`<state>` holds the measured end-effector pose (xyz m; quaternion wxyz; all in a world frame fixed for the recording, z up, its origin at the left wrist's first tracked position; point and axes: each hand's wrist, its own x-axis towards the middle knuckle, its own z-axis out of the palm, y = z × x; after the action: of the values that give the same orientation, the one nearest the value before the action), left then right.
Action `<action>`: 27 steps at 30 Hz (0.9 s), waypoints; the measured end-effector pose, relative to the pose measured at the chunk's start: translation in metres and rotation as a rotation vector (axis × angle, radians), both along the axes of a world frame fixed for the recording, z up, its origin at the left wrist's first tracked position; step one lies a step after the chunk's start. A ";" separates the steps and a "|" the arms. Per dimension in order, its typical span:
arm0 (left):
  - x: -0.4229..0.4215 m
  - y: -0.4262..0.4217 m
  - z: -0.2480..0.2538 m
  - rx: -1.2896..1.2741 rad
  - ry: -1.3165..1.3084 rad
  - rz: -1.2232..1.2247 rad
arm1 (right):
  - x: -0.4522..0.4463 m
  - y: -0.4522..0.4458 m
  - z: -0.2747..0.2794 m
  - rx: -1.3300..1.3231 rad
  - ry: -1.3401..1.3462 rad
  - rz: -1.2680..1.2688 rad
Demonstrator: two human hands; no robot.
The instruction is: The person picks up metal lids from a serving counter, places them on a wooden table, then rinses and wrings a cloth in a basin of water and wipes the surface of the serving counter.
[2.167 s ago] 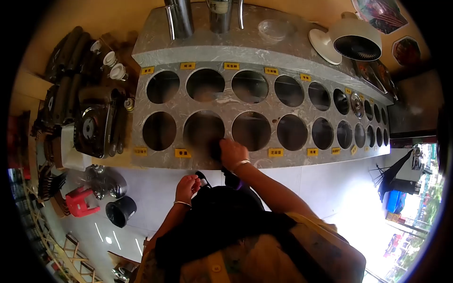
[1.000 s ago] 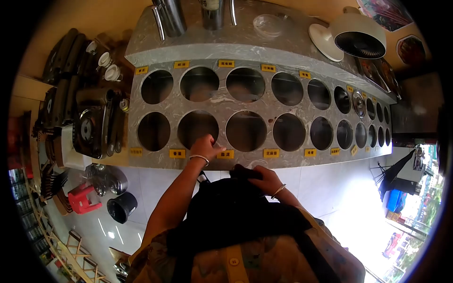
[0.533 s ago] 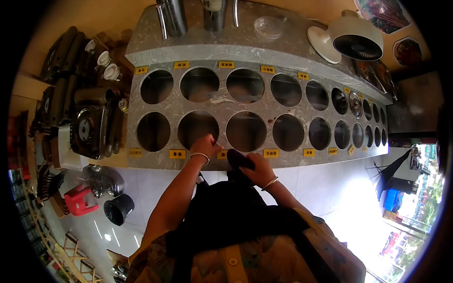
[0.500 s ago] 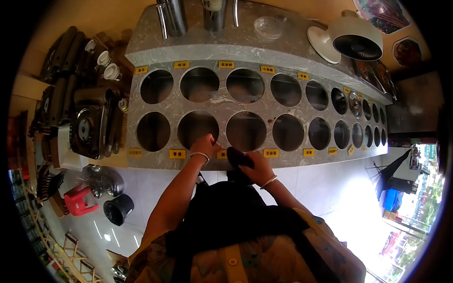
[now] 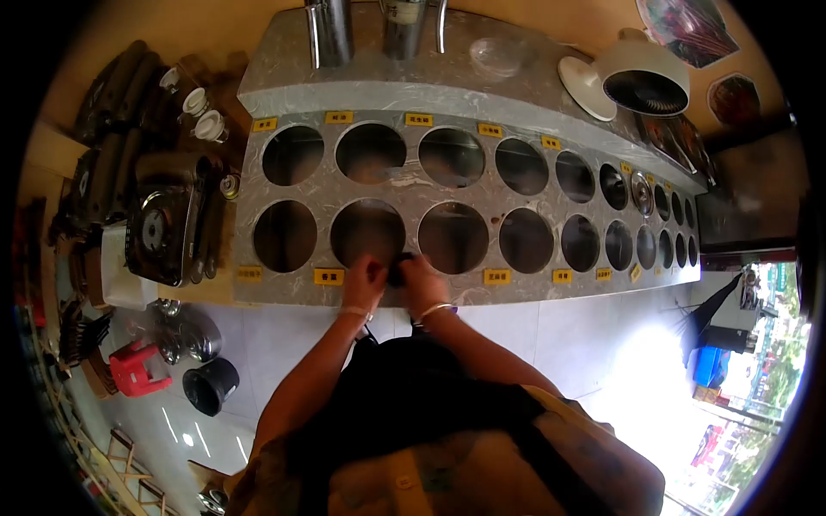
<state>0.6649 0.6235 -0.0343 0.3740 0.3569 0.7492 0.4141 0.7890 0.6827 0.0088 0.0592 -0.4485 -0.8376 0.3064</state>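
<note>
At the front edge of a grey marbled counter point(image 5: 344, 295), both hands are close together below the second and third round openings of the near row. My right hand point(image 5: 422, 285) is closed on a dark, soft-looking cloth point(image 5: 399, 270), bunched on the side facing the other hand. My left hand point(image 5: 365, 285) has its fingers curled in beside the cloth; motion blur hides whether anything is in them. A yellow label point(image 5: 328, 277) with dark characters is just left of that hand. The near-row opening point(image 5: 367, 234) lies directly beyond the fingers.
Two rows of round openings run along the counter. On the raised back ledge are metal pitchers point(image 5: 330, 34), a clear bowl point(image 5: 497, 57) and a white fan point(image 5: 641, 73). Portable stoves point(image 5: 163, 228) sit at left; a red stool point(image 5: 138, 370) and black bucket point(image 5: 211, 385) are on the floor.
My right hand has moved left with the dark cloth, up to my left hand. My left hand has drawn slightly back toward me. The label that showed between them is now covered.
</note>
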 end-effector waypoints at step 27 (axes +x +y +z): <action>-0.018 -0.049 0.080 0.249 -1.370 0.248 | -0.019 0.000 0.101 -0.093 0.589 0.303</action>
<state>0.6471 0.5749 0.0460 0.6680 -0.0319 0.3274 0.6675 0.7703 0.6826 0.1101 0.2322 -0.2131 -0.8268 0.4660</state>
